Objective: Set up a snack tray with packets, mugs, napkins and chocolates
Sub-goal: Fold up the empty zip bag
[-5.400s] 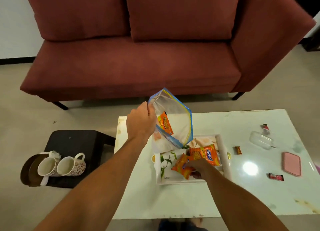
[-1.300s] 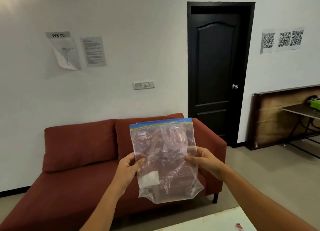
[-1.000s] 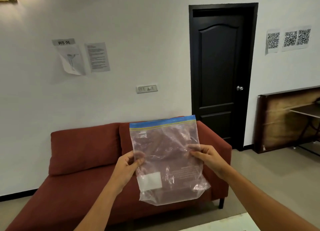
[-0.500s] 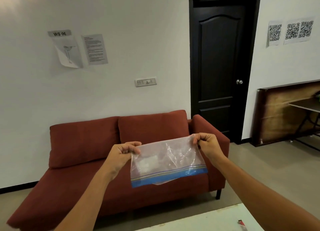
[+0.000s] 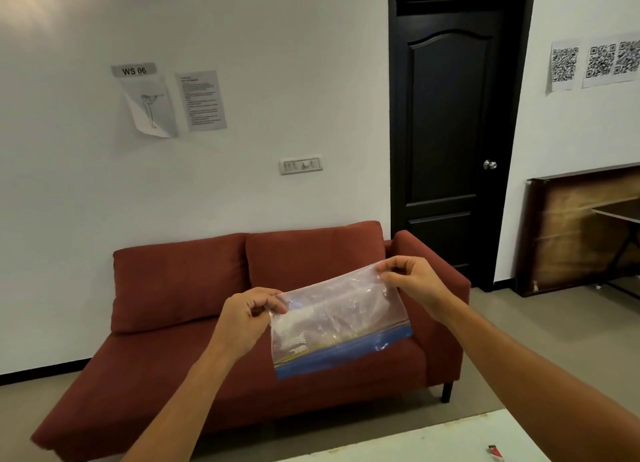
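I hold an empty clear zip bag (image 5: 337,317) up in front of me, folded over so its blue zip strip hangs at the bottom. My left hand (image 5: 247,314) pinches its upper left corner. My right hand (image 5: 414,279) pinches the upper right corner, a little higher. A small red chocolate wrapper (image 5: 495,451) lies on the white table (image 5: 450,441) at the bottom right. The tray, mugs, napkins and packets are out of view.
A red sofa (image 5: 194,323) stands behind the bag against the white wall. A black door (image 5: 453,132) is to the right, and a wooden table (image 5: 585,226) further right. Papers and QR sheets hang on the wall.
The bag has been folded in half, zip strip turned from top to bottom. Both hands moved from its sides to its upper corners. Earlier, the bag held packets over the tray.
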A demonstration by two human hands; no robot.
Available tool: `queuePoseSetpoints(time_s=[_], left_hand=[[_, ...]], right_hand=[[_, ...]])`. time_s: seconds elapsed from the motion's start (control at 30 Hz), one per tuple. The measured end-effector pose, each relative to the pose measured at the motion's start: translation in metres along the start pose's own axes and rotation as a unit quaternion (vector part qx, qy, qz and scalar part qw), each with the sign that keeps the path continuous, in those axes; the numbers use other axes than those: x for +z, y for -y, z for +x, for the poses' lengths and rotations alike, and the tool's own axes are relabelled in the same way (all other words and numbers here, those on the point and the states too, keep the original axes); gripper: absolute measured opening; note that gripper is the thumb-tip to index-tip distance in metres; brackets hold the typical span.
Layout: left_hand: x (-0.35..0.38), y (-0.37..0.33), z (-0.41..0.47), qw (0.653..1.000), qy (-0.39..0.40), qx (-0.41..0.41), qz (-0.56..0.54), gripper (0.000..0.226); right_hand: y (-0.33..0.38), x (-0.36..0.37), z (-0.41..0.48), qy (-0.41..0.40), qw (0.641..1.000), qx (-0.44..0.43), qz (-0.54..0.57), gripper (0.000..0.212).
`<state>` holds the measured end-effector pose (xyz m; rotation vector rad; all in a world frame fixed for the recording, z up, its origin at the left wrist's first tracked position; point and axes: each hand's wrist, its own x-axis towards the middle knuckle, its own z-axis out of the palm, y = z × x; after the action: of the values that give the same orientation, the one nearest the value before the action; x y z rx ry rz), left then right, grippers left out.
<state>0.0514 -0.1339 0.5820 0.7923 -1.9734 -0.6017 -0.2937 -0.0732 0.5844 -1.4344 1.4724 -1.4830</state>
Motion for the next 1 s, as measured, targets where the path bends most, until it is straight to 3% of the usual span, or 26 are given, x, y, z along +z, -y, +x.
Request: queuePoseSetpoints(time_s=[0.1,0.17,0.27,0.33,0.43,0.5,0.57,0.63,0.7,0.77,0.8,0.83,0.9,0.97,1.0], left_hand=[[-0.007,-0.002,-0.003,0.999,0.034,0.001,0.010,0.048],[-0.014,-0.001,-0.007,0.994,0.106,-0.010,0.004,0.047],[-0.033,-0.005,-0.009,0.960,0.264,-0.079,-0.057,0.025],[-0.045,-0.015,-0.005,0.949,0.279,-0.123,-0.080,0.011],[-0.038,-0.040,0.005,0.966,0.218,-0.137,-0.037,0.036],[-0.017,-0.059,0.011,0.959,0.241,-0.144,0.045,0.067],[0.009,-0.071,0.012,0.949,0.263,-0.137,0.106,0.074],[0.031,-0.071,0.011,0.957,0.227,-0.123,0.132,0.051],[0.044,-0.065,0.006,0.969,0.156,-0.166,0.098,0.027],[0.055,-0.054,-0.002,0.971,0.079,-0.219,0.046,0.012],[0.060,-0.050,-0.006,0.972,0.039,-0.230,0.042,0.006],[0.065,-0.047,-0.008,0.970,-0.002,-0.235,0.063,0.003],[0.075,-0.044,-0.014,0.962,-0.091,-0.229,0.116,0.015],[0.086,-0.050,-0.018,0.960,-0.152,-0.187,0.139,0.022],[0.092,-0.054,-0.021,0.961,-0.170,-0.160,0.146,0.018]], right_hand=[[0.004,0.006,0.002,-0.019,0.999,-0.032,0.000,0.018],[0.009,0.007,0.003,-0.023,0.998,-0.053,0.017,0.022],[0.022,0.006,0.005,0.002,0.996,-0.088,0.022,0.028],[0.036,0.007,0.009,0.045,0.992,-0.120,0.013,0.029],[0.062,0.015,0.016,0.104,0.980,-0.166,-0.025,0.028],[0.079,0.026,0.021,0.139,0.970,-0.190,-0.056,0.030],[0.092,0.041,0.024,0.180,0.959,-0.210,-0.066,0.034],[0.102,0.053,0.023,0.204,0.951,-0.217,-0.079,0.038],[0.105,0.062,0.020,0.169,0.944,-0.242,-0.149,0.039],[0.094,0.073,0.009,0.013,0.901,-0.311,-0.302,0.041],[0.084,0.081,-0.001,-0.077,0.876,-0.337,-0.336,0.038],[0.074,0.090,-0.015,-0.140,0.873,-0.338,-0.322,0.032],[0.053,0.109,-0.039,-0.153,0.919,-0.266,-0.248,0.026],[0.034,0.123,-0.054,-0.047,0.984,-0.102,-0.138,0.046],[0.027,0.127,-0.058,0.016,0.998,-0.021,-0.053,0.059]])
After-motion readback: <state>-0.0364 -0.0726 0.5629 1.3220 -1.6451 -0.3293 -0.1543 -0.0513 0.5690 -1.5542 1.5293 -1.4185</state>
